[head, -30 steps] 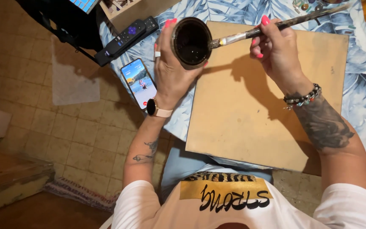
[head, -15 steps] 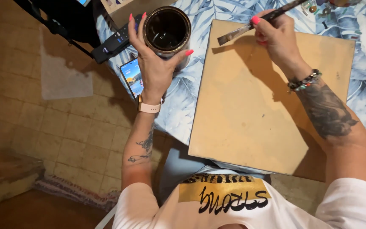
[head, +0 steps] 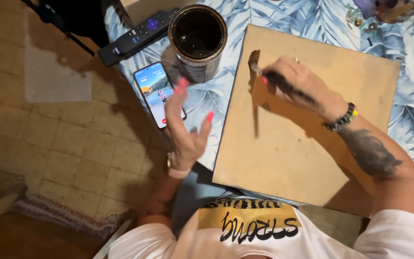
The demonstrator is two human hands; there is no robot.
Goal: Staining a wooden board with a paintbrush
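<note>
Brush now down on board, upper-left part, bristles at a fresh dark stroke; was in the air half a second ago. Gripped tight in right hand. Can released, now standing on leaf-print cloth, top centre. Left hand open, empty, over phone. Board flat, matte tan, square-edged; can round metal, dark glossy liquid inside. Remote upper left.

Matt, smooth tan wooden board, glossy metal can with dark wet-looking liquid, patterned cloth table cover, glossy glass phone, matt black plastic remote, dull worn floor tiles
</note>
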